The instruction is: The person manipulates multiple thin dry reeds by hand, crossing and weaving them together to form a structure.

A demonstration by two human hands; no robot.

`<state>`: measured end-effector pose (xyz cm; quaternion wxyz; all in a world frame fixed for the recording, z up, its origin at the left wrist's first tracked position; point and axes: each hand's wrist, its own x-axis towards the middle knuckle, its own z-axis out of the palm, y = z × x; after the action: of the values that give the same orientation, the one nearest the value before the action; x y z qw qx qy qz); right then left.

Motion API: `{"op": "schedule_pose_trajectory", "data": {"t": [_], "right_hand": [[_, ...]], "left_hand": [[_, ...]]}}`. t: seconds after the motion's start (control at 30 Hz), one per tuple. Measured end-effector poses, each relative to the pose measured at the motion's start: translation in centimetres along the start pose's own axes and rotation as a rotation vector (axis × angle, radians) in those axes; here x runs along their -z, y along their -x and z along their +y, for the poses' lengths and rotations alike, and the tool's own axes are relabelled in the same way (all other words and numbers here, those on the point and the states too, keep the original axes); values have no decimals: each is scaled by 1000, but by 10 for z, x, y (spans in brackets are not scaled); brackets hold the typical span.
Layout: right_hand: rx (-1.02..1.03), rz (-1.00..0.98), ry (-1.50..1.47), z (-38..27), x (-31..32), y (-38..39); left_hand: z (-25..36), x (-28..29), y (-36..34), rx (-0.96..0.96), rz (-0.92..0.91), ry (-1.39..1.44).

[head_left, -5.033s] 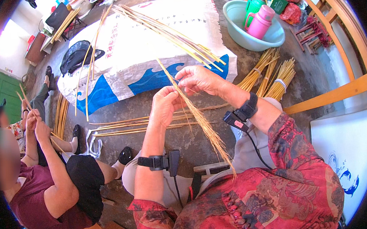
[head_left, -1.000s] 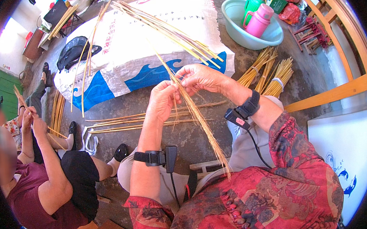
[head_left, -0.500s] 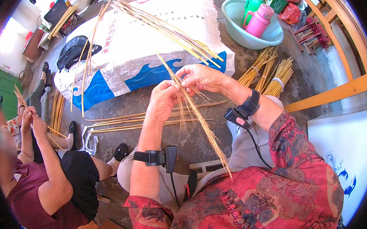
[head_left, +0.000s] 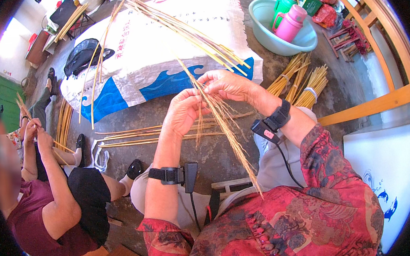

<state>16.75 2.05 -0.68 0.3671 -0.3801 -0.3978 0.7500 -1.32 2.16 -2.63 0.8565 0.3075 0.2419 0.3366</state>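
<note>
A dry reed stalk with a feathery tassel (head_left: pixel 229 145) runs from above my hands down toward my lap. My left hand (head_left: pixel 183 110) is closed with its fingertips pinching the stalk, and loose wisps dangle below them. My right hand (head_left: pixel 221 87) pinches the same stalk just above and to the right, fingers curled. Beyond my hands lies a white woven sack with blue waves (head_left: pixel 153 46), carrying loose reeds (head_left: pixel 209 50) and a black bag (head_left: pixel 81 58). Several long reeds (head_left: pixel 145 143) lie on the floor behind the tassel.
At left a co-worker in maroon (head_left: pixel 50 212) holds thin stalks, and another person sits beyond. At right are a blue basin (head_left: pixel 262 26) with pink and green flasks, tied reed bundles (head_left: pixel 315 86), a wooden frame (head_left: pixel 368 104) and a white panel (head_left: pixel 385 159).
Both my hands keep their pinch, with slight finger movement and a small lift. The tassel's strands below them have fanned out wider, with more wisps spreading to either side.
</note>
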Motion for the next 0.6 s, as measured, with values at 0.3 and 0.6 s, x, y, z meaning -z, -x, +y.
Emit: {"op": "schedule_pose_trajectory", "data": {"t": [0.3, 0.6], "right_hand": [[-29, -9, 28, -3, -5, 2], [-38, -17, 26, -3, -6, 5]], "left_hand": [[-3, 2, 0, -7, 11, 29], [-4, -5, -2, -32, 93, 4]]}}
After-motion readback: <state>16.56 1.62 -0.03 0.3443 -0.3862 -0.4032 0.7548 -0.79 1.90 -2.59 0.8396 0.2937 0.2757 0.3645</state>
